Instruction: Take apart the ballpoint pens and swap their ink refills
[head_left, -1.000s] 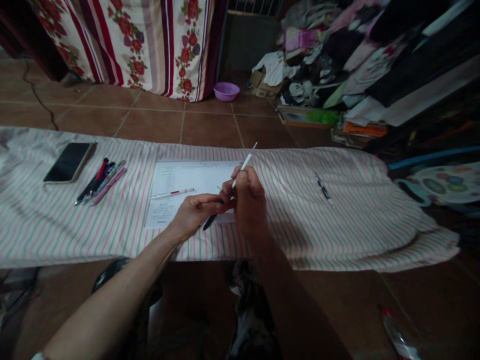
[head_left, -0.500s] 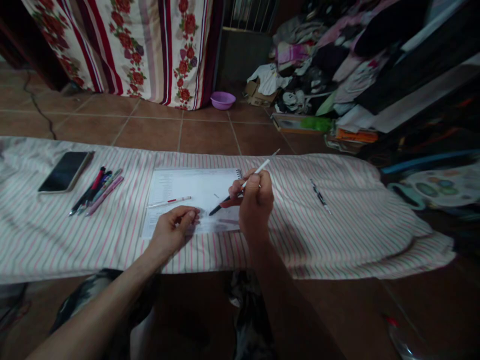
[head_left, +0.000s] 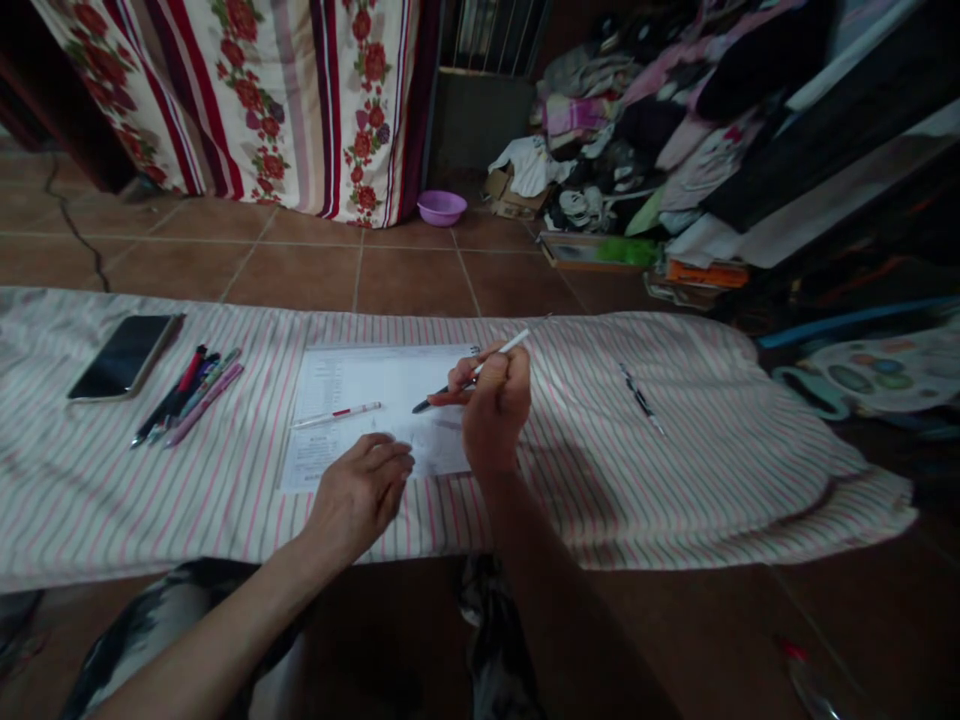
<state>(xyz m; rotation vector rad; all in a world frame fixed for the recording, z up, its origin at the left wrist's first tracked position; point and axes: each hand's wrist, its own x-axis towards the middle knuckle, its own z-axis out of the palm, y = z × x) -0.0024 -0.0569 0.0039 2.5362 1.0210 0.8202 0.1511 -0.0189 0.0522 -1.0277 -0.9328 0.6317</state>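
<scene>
My right hand point(head_left: 496, 408) is closed around a pen point(head_left: 514, 342) with a white barrel and a dark front end. The pen slants, its dark end pointing down-left over a white sheet of paper point(head_left: 360, 372). A thin piece sticks out beyond its white end, too faint to name. My left hand point(head_left: 367, 485) rests palm down at the sheet's lower edge, fingers stretched out, with nothing seen in them. A clear pen with a red part point(head_left: 352, 411) lies across the paper's left side, above my left hand. Spiral rings show at the sheet's top right corner.
Several pens point(head_left: 187, 395) lie bunched on the striped cloth point(head_left: 720, 450), beside a phone point(head_left: 124, 358) at the left. A dark patterned pen point(head_left: 640, 397) lies to the right. Beyond are a purple basin point(head_left: 442, 207) and a clothes pile point(head_left: 622, 130).
My left hand has gone from a loose pinch to stretched fingers and moved slightly right and down. My right hand, with the pen, has shifted a little left.
</scene>
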